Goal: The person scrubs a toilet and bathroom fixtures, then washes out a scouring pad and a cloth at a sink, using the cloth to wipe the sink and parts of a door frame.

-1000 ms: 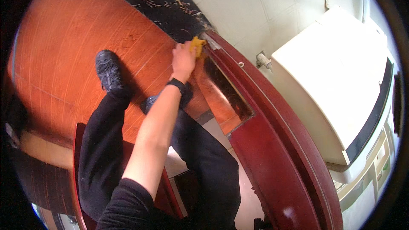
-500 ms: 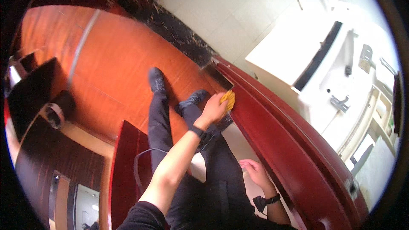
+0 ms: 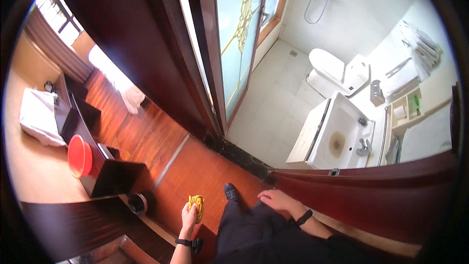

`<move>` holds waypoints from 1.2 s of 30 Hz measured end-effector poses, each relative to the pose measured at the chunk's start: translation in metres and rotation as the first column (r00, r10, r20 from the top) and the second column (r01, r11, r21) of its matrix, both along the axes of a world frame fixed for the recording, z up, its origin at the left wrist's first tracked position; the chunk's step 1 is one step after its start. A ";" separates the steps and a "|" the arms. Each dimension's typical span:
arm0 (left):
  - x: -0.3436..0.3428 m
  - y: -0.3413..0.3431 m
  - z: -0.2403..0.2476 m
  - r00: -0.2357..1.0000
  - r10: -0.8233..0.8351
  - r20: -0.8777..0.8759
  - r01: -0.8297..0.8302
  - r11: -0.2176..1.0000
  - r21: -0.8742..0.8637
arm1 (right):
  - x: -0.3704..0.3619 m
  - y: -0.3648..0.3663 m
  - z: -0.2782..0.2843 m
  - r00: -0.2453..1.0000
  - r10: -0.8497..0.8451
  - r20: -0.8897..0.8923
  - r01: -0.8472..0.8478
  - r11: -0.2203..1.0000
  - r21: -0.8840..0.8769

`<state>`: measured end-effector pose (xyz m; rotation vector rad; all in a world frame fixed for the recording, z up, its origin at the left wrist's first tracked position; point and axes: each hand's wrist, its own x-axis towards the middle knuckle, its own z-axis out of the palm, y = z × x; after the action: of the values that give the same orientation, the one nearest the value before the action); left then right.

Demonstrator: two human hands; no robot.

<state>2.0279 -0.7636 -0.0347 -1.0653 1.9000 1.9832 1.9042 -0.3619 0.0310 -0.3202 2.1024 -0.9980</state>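
My left hand (image 3: 188,216) is closed round a folded yellow cloth (image 3: 196,207). It holds the cloth up above the reddish wooden floor (image 3: 195,164), apart from any surface. My right hand (image 3: 277,199) hangs over my right thigh with its fingers loosely stretched out and nothing in them. Nearest to it is the dark red door frame (image 3: 342,186), which it does not appear to touch. A black band circles each wrist.
A washbasin (image 3: 349,117) and a toilet (image 3: 337,71) stand in the tiled bathroom beyond a black threshold. A frosted glass door (image 3: 239,24) borders the opening. At left, a red basin (image 3: 80,156) rests on dark furniture, with white bedding (image 3: 41,115) behind it.
My left hand has drawn the yellow cloth back from the dark red frame and moved left. My right hand has risen forward over my thigh. The view has lifted and turned to the bathroom and room.
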 end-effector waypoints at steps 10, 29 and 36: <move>-0.187 0.068 0.109 0.936 -0.218 -0.277 0.301 0.903 0.308 | -0.140 -0.113 0.063 0.987 -0.162 0.008 0.153 0.912 -0.381; -0.411 0.085 0.200 0.858 -0.192 -0.476 0.099 0.972 -0.212 | -0.468 -0.087 0.161 0.881 -0.384 0.276 0.435 0.426 -0.793; -0.467 0.100 0.149 0.875 -0.449 -0.180 0.446 0.893 -0.057 | -0.490 -0.043 0.116 0.936 -0.330 0.121 0.334 0.729 -0.598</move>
<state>1.5606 -0.6634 0.1144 -0.3873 2.0241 1.8469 1.4138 -0.4048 0.1473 -0.2522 1.8029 -1.9039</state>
